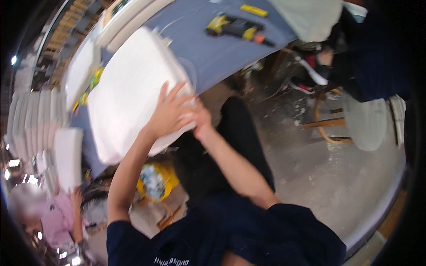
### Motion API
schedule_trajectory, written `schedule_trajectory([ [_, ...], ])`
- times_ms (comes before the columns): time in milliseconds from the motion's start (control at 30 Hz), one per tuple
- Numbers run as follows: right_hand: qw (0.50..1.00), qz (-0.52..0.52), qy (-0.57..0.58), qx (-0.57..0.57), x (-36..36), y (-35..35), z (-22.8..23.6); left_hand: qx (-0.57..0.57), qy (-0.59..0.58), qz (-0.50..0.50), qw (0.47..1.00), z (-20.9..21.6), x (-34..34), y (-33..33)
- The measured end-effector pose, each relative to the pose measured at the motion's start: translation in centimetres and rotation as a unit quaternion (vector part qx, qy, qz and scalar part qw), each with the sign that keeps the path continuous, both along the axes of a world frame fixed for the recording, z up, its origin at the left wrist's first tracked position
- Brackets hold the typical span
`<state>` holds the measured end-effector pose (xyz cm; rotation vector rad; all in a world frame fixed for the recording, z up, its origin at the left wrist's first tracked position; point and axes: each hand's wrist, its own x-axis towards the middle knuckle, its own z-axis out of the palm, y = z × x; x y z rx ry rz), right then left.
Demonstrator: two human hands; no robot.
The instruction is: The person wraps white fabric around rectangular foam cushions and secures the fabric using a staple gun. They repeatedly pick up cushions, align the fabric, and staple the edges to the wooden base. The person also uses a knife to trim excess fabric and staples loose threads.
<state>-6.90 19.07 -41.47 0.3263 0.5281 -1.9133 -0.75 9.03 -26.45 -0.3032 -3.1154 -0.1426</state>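
A white padded seat cushion (133, 93) lies at the table's near edge, one corner pointing toward me. My left hand (171, 114) rests on its top near the right edge, fingers spread. Close beside it, my right hand (202, 119) is closed at the cushion's right edge; the left fingers partly cover it, and its fingertips are hard to see.
On the blue-grey table (206, 66) lie a yellow-black power tool (239, 30) and a yellow bar (254, 10). White cushions (37, 117) stand stacked at left, near a person in pink (57, 217). A yellow container (155, 181) sits below; a wooden-legged chair (333, 122) is at right.
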Motion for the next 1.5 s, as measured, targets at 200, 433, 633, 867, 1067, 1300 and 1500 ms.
schedule_trajectory([
  [200, 0.964, -0.171, 0.204, 0.01, 4.5, -1.8, -6.9, 0.056, 0.034, -0.002, 0.998, -1.3, 0.6, 1.3],
  [433, 0.997, -0.018, 0.078, -0.004, 3.1, -1.5, -4.8, 0.233, 0.051, 0.073, 0.968, -1.4, 2.2, 1.4],
  [633, 0.994, -0.015, 0.041, -0.096, 2.7, -1.0, -4.7, 0.161, 0.137, 0.146, 0.966, 2.1, 8.7, 4.1],
  [867, 0.994, -0.027, 0.082, -0.063, 7.7, -3.1, 12.2, -0.092, 0.234, 0.331, 0.91, 6.9, 16.9, 6.7],
  [1067, 0.956, -0.112, 0.246, -0.113, 11.4, -1.7, 33.2, -0.106, 0.403, 0.329, 0.847, 20.2, 17.6, 2.7],
  [1300, 0.905, -0.046, 0.383, -0.179, 14.7, -2.7, 31.5, -0.112, 0.472, 0.389, 0.783, 19.4, 21.6, 1.7],
  [1500, 0.846, -0.054, 0.468, -0.251, 13.4, -1.1, 31.1, -0.112, 0.51, 0.37, 0.769, 18.5, 22.1, 0.9],
])
